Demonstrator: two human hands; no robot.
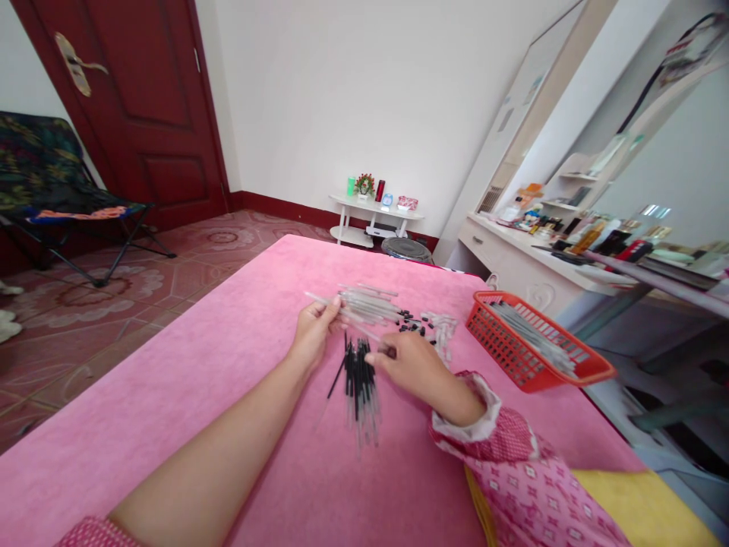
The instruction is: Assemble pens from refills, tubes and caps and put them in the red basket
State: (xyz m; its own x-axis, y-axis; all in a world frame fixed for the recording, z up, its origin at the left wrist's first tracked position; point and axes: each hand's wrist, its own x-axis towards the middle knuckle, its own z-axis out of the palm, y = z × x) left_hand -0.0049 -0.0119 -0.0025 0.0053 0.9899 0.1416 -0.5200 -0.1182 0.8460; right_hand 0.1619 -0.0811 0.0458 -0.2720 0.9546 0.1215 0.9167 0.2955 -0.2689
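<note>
Tube (315,297) pinched in my left hand (315,328), beyond rods (358,380). My right hand (418,366) curled, right of rods; hold blurred, unconfirmed. Clear pile (367,305) lies beyond rods. Step, I judge: handling single tube. Next move calls for light, steady pinch.

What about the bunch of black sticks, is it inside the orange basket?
No, the black sticks lie on the pink cloth between the person's arms, apart from the orange basket at the right.
</note>
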